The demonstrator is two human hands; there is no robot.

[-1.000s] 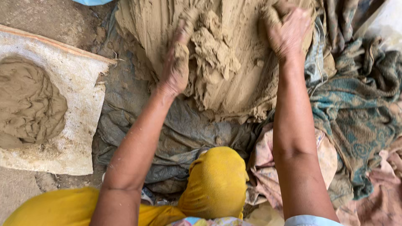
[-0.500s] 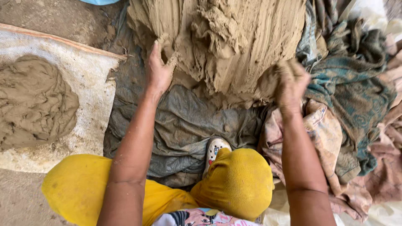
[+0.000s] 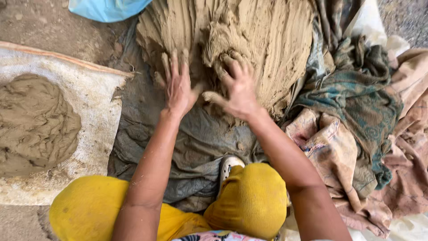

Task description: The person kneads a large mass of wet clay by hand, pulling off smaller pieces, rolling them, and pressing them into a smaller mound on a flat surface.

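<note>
I see both hands flat on the near edge of the clay mound, which rises straight ahead. The left hand has its fingers spread and released; the right hand has its fingers curled into a loose clump, nearer the centre.

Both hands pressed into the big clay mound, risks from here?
1. The clay mound runs right up to the patterned cloths; pushed clay could smear onto them.
2. The left hand and right hand are clay-coated, so grip may slip.
3. The grey sheet underneath is wrinkled and could bunch into the clay.
</note>
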